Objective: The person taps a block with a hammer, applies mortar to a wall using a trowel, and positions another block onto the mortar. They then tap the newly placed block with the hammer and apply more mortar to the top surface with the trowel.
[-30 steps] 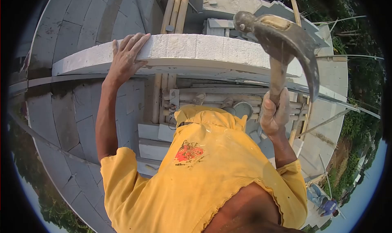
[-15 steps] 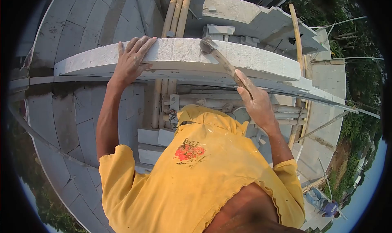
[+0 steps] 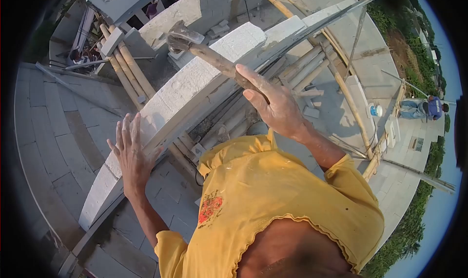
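Note:
A long course of white, rough-topped blocks runs diagonally across the head view in front of my body. My left hand lies against its lower left stretch, fingers spread over the pale top and thumb toward the near face. Dust coats the fingers. In my right hand is a hammer, gripped round the lower part of its worn handle. Its dark, dusty head points away to the upper left and overlaps the far edge of the blocks in this view.
Bamboo poles pass beneath the blocks, with more poles at right. Grey block walls curve round on the left. A person in blue is at far right, near a white bucket. Loose blocks lie below.
The view has turned, so the block course now slants. The hammer head has come off the block top and looks larger and nearer. My left hand's fingers have spread wider.

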The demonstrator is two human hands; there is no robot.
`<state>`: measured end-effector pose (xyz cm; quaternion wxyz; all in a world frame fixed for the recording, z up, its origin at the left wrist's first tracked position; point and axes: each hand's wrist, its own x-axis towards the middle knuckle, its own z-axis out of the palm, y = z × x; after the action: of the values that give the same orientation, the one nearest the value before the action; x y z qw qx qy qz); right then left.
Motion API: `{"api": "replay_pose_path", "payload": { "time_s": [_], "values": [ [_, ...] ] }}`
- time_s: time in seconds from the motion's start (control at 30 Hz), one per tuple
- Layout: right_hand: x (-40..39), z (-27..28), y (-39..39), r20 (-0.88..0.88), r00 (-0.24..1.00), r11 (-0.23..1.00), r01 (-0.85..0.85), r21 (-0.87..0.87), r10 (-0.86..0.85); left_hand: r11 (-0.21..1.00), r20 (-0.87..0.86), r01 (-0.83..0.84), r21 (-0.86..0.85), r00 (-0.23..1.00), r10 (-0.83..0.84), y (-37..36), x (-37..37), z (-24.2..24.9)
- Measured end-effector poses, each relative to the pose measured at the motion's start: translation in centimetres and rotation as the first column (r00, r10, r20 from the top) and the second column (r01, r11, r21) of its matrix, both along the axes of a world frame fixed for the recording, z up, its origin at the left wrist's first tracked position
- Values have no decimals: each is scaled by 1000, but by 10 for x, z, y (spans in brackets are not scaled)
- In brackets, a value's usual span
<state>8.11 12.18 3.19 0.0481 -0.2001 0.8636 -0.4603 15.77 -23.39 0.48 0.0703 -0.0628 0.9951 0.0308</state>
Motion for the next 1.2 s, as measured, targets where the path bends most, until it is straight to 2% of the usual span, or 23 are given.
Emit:
{"api": "replay_pose_path", "payload": {
  "time_s": [0.07, 0.13, 0.23, 0.27, 0.37, 0.47, 0.57, 0.6, 0.7, 0.77, 0.8, 0.83, 0.87, 0.97, 1.07, 1.2],
  "values": [
    [-6, 5, 12, -268, 953, 987, 112, -113, -139, 990, -38, 117, 83, 993, -114, 32, -32, -4],
    [-15, 0, 23, -481, 841, 966, 177, -188, -247, 975, -59, 193, 112, 981, -187, 66, -61, -10],
    [-13, -31, 43, -205, 966, 983, 172, 64, -156, 968, -75, 245, 56, 968, -241, 96, -80, -23],
    [-16, -37, 48, 43, 989, 973, 127, 193, -138, 970, -102, 242, 24, 966, -239, 99, -82, -31],
    [-19, -26, 54, -119, 984, 984, 146, 98, -134, 970, -153, 240, -19, 959, -241, 105, -92, -33],
    [-25, -4, 60, -425, 851, 951, 272, -150, -310, 974, -122, 225, -14, 967, -225, 104, -86, -33],
    [-26, -12, 82, -274, 911, 950, 308, -43, -308, 973, -103, 229, -24, 968, -230, 103, -85, -34],
    [-27, -10, 87, 82, 952, 923, 262, 281, -295, 973, -108, 229, -28, 967, -230, 104, -85, -35],
    [-28, -29, 100, 22, 970, 945, 232, 230, -244, 967, -145, 256, -10, 956, -254, 100, -85, -40],
    [-20, -44, 108, -180, 932, 949, 311, -50, -314, 960, -129, 273, -62, 952, -279, 99, -80, -34],
    [-16, -27, 118, 67, 920, 899, 393, -195, -387, 959, -147, 271, -81, 948, -281, 104, -85, -35],
    [-8, -16, 121, 339, 849, 805, 508, -307, -406, 962, -136, 268, -59, 952, -273, 104, -84, -35],
    [-9, -14, 124, 338, 799, 719, 598, -355, -498, 963, -128, 265, -40, 955, -268, 103, -84, -36],
    [-13, -50, 187, 484, 589, 548, 801, -242, -647, 975, -88, 222, 14, 972, -220, 109, -87, -29],
    [-22, -91, 221, 608, 463, 534, 842, -75, -645, 973, -79, 228, -19, 970, -229, 126, -97, -27],
    [-80, -120, 242, 624, 588, 642, 747, -173, -515, 980, -102, 196, -10, 975, -196, 161, -111, -27]
  ]
}}
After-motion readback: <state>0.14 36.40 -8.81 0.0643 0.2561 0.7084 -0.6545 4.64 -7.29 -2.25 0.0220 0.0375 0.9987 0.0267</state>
